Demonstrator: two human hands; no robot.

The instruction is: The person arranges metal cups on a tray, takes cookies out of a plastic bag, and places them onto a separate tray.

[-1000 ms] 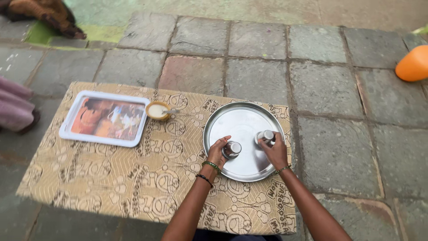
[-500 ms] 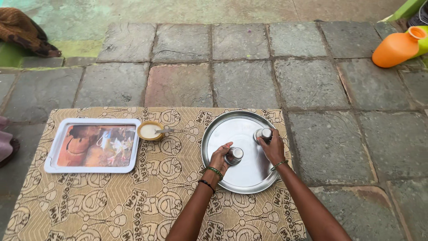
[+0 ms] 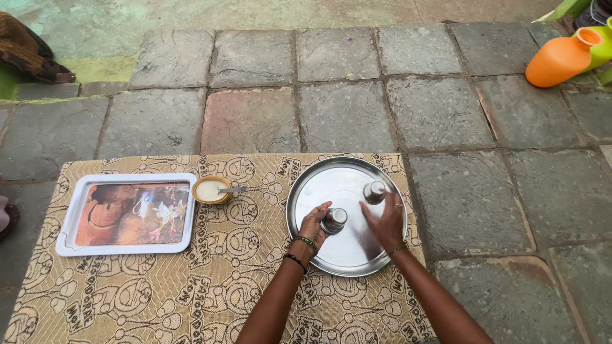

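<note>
A round steel plate [image 3: 331, 181] lies on a patterned cloth mat [image 3: 210, 280]. Two small steel cups stand upside down on it. My left hand [image 3: 313, 224] grips the nearer cup [image 3: 333, 220] from its left side. The farther cup [image 3: 374, 192] stands free at the plate's right. My right hand [image 3: 385, 224] hovers just below that cup with fingers spread, holding nothing. Bangles circle both wrists.
A white-rimmed picture tray [image 3: 127, 214] lies at the mat's left. A small yellow bowl [image 3: 211, 190] of white stuff with a spoon sits beside it. Stone paving surrounds the mat. An orange pot [image 3: 559, 60] lies at the far right, brown cloth [image 3: 29, 48] at far left.
My right hand has let go of the farther cup and drawn back toward me, fingers spreading. My left hand stays on the nearer cup. The view has shifted slightly.
</note>
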